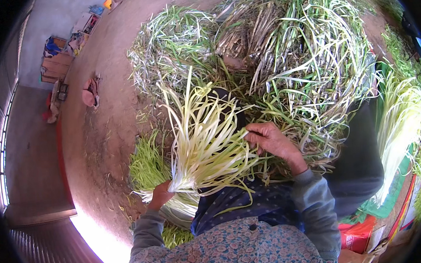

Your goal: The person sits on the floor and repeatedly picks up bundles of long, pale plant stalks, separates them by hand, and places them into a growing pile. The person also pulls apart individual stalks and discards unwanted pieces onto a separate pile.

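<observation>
A fanned bunch of long pale yellow-green leaves (204, 143), perhaps blanched chives, spreads above my lap. My left hand (162, 194) is closed around its white stem end. At the bunch's right edge, my right hand (269, 138) pinches a leaf tip between thumb and fingers. Below and left of the bunch lie more green-tipped stalks (148, 165), partly hidden by it. A dark dotted apron (237, 204) covers my lap.
Large heaps of green and dry leaves (322, 50) lie ahead, with a smaller heap (175, 46) beside them. Pale stalks (400, 129) rest at right on green sheeting (390, 196). Cardboard boxes (56, 65) stand by the far left wall, and a pink item (89, 94) lies on the floor.
</observation>
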{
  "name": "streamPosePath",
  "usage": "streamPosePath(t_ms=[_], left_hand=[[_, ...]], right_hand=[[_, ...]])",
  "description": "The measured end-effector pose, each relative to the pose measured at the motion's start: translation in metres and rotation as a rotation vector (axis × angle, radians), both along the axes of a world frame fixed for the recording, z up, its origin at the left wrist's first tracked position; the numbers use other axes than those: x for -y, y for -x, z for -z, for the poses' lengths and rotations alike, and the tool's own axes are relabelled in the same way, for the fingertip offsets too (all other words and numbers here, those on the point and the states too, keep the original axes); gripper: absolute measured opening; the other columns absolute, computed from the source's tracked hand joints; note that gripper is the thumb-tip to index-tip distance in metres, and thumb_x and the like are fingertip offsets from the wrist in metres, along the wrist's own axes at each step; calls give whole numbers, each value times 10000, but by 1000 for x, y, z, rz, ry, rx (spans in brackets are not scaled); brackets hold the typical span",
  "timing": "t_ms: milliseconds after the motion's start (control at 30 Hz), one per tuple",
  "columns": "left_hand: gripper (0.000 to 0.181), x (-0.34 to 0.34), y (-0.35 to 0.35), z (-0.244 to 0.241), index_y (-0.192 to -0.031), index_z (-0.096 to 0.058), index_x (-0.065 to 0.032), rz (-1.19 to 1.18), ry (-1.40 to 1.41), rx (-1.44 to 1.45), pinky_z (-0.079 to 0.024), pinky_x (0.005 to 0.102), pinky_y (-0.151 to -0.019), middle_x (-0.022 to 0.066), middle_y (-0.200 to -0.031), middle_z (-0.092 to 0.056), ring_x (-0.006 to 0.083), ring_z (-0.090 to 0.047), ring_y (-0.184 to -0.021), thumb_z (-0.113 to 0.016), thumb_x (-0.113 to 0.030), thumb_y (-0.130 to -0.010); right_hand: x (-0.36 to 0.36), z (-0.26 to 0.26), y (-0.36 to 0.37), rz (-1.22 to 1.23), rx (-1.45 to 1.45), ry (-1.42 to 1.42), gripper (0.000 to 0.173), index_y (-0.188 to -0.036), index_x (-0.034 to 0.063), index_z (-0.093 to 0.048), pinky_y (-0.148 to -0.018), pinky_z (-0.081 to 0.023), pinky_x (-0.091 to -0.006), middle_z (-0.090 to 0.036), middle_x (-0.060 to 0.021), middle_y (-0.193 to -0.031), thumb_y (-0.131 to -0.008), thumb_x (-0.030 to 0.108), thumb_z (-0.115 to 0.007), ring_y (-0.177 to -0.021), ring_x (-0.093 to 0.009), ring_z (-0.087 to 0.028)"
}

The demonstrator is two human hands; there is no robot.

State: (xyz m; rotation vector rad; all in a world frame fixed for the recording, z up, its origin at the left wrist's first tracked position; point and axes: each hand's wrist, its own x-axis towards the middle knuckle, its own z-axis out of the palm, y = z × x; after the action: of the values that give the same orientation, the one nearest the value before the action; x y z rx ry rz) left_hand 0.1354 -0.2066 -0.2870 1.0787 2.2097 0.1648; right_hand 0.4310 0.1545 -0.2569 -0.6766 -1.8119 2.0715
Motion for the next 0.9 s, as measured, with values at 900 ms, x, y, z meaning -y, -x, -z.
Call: streamPosePath(t_ms=[900], left_hand=[[487,32,6,62,-1136,-521,-53,-101,-98,387,-444,306,-762,107,-939,-628,192,-596,-834,-616,-68,-658]], right_hand=[[27,92,-65,607,338,-840,200,-740,26,-522,-364,-382,-256,-499,-41,-509,-835,201,-541,-402,-110,-470]])
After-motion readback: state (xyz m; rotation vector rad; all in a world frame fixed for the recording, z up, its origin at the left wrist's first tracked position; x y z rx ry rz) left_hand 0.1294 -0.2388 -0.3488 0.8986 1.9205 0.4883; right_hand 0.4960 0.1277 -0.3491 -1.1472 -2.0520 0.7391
